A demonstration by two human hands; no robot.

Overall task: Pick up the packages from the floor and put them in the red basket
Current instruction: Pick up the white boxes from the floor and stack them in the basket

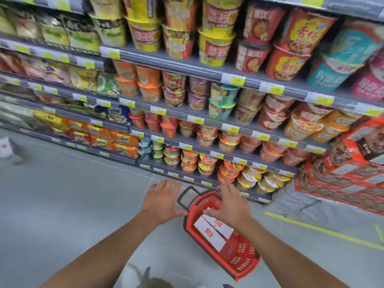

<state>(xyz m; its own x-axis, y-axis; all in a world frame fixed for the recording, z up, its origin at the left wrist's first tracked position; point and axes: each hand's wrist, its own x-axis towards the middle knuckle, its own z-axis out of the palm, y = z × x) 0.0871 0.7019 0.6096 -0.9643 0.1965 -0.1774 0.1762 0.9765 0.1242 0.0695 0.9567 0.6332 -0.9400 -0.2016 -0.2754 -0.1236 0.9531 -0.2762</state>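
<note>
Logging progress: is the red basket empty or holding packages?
Holding packages: white packages lie inside the red basket, beneath the right hand.

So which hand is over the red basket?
The right hand, fingers spread above the white packages in the red basket. The left hand is off to the side, over the grey floor beside the basket's black handle.

The grey floor (62, 204) carries the red basket (241, 256) at about 5 o'clock (its black handle (182, 197) points toward 11 o'clock). A yellow tape line (311, 227) runs at 4 o'clock, near stacked orange cartons (342, 173) at 3 o'clock.
</note>
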